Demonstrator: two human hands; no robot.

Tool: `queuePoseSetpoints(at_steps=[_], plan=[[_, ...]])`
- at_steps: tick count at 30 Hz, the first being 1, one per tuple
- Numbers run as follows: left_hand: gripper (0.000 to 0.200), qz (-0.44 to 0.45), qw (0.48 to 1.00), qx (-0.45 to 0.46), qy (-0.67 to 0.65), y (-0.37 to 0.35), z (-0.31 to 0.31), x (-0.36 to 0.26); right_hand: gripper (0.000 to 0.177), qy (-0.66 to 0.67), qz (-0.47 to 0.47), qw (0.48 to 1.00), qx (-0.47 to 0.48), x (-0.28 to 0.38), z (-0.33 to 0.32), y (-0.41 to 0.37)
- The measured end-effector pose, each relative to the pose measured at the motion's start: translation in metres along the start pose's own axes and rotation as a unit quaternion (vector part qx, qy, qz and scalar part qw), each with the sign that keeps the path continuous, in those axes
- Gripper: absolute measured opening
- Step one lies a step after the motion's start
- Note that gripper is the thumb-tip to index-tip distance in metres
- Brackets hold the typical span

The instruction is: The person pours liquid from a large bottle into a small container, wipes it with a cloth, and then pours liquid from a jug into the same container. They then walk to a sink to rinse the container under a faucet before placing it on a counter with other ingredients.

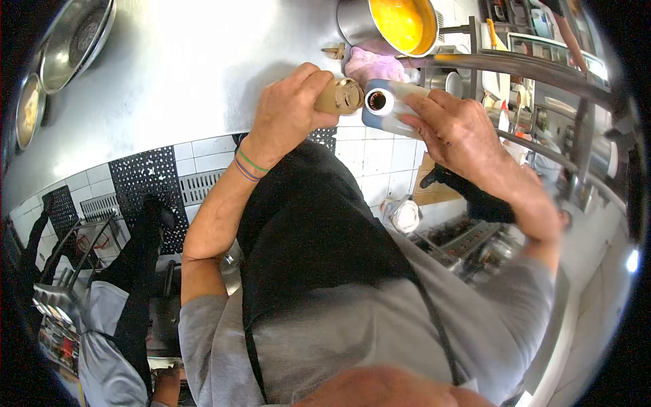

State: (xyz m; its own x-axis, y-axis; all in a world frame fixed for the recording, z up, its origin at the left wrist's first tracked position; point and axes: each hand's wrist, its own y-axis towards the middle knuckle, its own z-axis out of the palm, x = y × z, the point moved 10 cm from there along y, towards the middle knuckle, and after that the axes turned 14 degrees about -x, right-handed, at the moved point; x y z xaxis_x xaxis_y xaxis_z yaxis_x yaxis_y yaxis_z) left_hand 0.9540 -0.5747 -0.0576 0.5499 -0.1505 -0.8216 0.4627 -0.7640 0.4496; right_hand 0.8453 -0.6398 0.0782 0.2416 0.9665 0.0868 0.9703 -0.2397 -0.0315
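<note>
Head view: the left hand point(293, 102) has its fingers wrapped round an open jar point(332, 98), its mouth projecting beyond them; the right hand point(451, 125) pinches an open bottle point(389, 122) between thumb and fingers, neck just beside the jar's mouth, near the steel table point(169, 81)'s near edge, below a pink cloth point(374, 66).

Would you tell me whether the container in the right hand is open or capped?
Open: no cap covers the mouth of the container in the right hand, and its dark inside shows.
</note>
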Motion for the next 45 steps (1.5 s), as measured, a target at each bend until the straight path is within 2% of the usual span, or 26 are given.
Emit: queuePoseSetpoints(at_steps=[10,16,19,45], plan=[[0.054,0.022,1.000,0.001,0.010,-0.001,0.003,-0.013,0.021,-0.036,0.005,0.998,0.043,0.001,0.000,-0.007],[0.060,-0.021,0.999,0.038,0.003,-0.005,0.008,-0.011,0.020,-0.052,0.003,0.997,0.058,0.006,-0.001,-0.008],[0.055,0.013,1.000,0.013,0.009,-0.006,0.006,-0.015,0.020,-0.051,0.009,0.996,0.066,0.008,-0.003,-0.008],[0.057,0.005,0.999,0.011,-0.038,-0.007,0.009,-0.016,0.018,-0.058,0.016,0.995,0.079,0.008,-0.007,-0.009]])
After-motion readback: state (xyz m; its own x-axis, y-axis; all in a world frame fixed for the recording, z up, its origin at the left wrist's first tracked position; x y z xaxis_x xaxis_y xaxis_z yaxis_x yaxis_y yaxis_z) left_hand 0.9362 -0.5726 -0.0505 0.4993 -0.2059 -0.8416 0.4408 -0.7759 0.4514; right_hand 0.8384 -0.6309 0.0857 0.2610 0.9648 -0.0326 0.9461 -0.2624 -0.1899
